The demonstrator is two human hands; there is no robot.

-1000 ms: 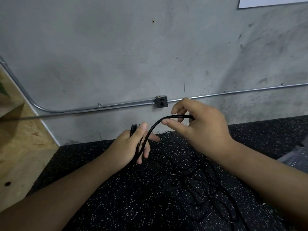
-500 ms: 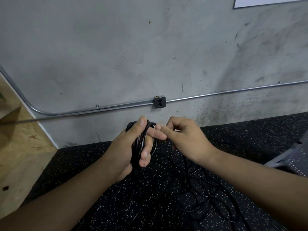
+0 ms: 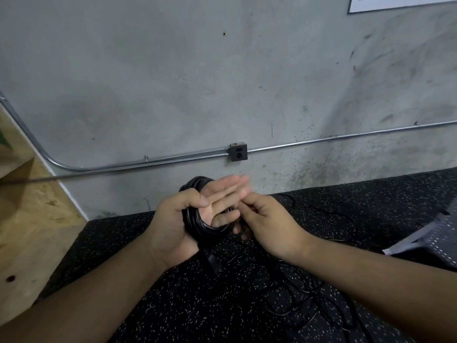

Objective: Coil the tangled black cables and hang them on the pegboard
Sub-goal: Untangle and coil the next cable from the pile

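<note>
My left hand (image 3: 173, 226) lies palm up with the four fingers stretched straight out towards the wall. The thumb is folded down over a coil (image 3: 206, 228) of black cable. The coil runs round the palm and the back of the hand, so its upper arc shows behind my knuckles and its lower arc hangs under the heel of the hand. A plug (image 3: 213, 261) on one end dangles just below my left wrist.

My right hand (image 3: 270, 226) sits just beside the left, with its curled fingertips up against the tips of my left fingers. That spot is blurred, so I cannot tell whether those fingers are nipping a strand or are merely bunched.

Below my right forearm, the rest of the loose cable (image 3: 305, 294) lies in tangled loops on the black speckled floor (image 3: 173, 308), well apart from the coil.

Farther out, the floor meets a grey concrete wall (image 3: 173, 78). A metal conduit (image 3: 148, 160) runs along the wall into a small dark outlet box (image 3: 238, 152). Plywood (image 3: 32, 219) rises at the left edge, and a grey perforated piece (image 3: 436, 240) pokes in at the right. The corner of a white sheet (image 3: 395, 2) is fixed high on the wall.
</note>
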